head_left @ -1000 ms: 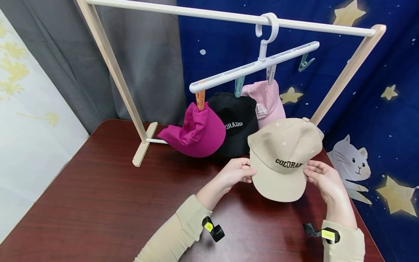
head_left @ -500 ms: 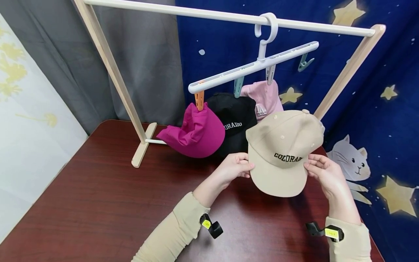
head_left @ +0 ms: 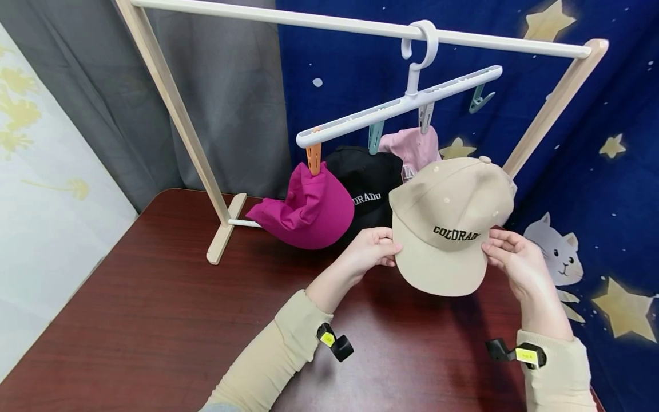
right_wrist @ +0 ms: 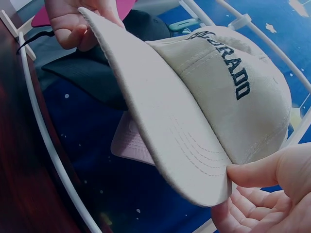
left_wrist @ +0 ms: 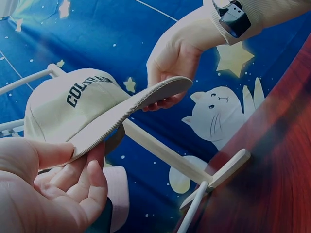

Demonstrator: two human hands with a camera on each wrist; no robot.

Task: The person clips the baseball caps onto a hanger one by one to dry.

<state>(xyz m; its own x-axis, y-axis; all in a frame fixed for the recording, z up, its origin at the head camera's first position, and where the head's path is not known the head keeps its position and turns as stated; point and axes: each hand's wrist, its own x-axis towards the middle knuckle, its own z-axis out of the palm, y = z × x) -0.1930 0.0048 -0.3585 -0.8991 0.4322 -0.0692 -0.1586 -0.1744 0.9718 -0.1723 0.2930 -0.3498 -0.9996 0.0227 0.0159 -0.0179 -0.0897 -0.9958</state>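
A beige baseball cap point(head_left: 448, 212) with COLORADO in dark letters is held up over the table, brim toward me. My left hand point(head_left: 368, 250) pinches the left edge of its brim between thumb and fingers. At the brim's right edge, my right hand point(head_left: 517, 260) does the same, the thumb on top as the right wrist view shows. Behind the beige cap hang a magenta cap point(head_left: 314, 212), a black cap point(head_left: 378, 197) and a pink cap point(head_left: 412, 146), clipped to a white hanger point(head_left: 360, 119). A green clip point(head_left: 480, 100) at the hanger's right end holds nothing.
The hanger hooks over the white bar point(head_left: 288, 20) of a wooden rack, whose left post point(head_left: 180, 114) and right post point(head_left: 556, 109) stand either side. Beneath lies a dark red wooden table point(head_left: 170, 320). A blue curtain point(head_left: 340, 63) with stars hangs behind.
Both hands have lifted the beige cap upward and slightly right, so it covers more of the pink cap. The hanger and the clipped caps have stayed in place.
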